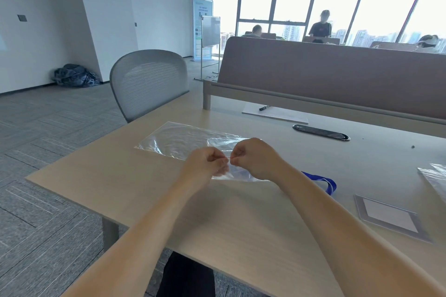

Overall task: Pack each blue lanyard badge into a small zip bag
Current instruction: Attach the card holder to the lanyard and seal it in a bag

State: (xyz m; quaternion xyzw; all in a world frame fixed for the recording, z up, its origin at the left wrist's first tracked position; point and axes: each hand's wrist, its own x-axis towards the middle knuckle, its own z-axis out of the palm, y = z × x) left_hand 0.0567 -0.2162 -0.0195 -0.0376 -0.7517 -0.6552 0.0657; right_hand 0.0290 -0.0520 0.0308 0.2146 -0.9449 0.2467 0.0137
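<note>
left hand (207, 161) and right hand (253, 159) each pinch the mouth of the small clear zip bag (237, 175), likely to pull it open; the blue ribbon lanyard (329, 183) and clear rectangular badge sleeve (388, 218) wait alongside on the pale wooden table (144, 188), unpacked

Blue lanyard (328, 183), clear zip bag (183, 142), pale wood-grain table (120, 183), grey chair (149, 82)

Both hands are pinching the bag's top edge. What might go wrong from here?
The left hand and right hand pinch only the thin top edge of the small clear zip bag, so the grip may slip. The blue lanyard strap lies beside the right forearm; moving that arm might drag it.
</note>
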